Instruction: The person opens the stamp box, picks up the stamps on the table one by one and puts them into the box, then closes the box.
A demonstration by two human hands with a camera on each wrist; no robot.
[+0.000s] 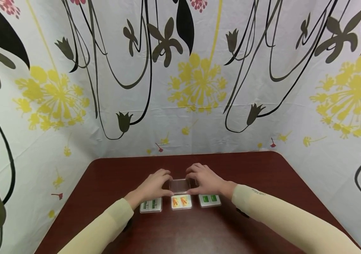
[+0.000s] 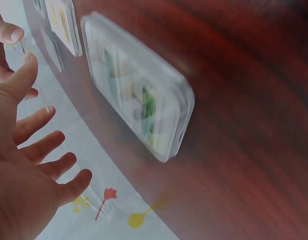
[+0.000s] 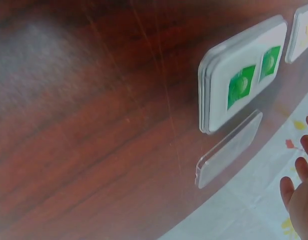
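Note:
A clear plastic lid is held between both hands above the far side of a case with orange pictures. My left hand grips its left end, with thumb and index fingertip at the clear edge in the left wrist view. At its right end, my right hand has the thumb low and the fingers above. Under the left wrist lies a case with green pictures, partly covered in the head view. Near the right wrist is a case with two green squares.
Another clear lid lies on the table just beyond the right-hand case, mostly hidden by the right hand in the head view. The dark red wooden table reaches back to a white curtain with printed flowers.

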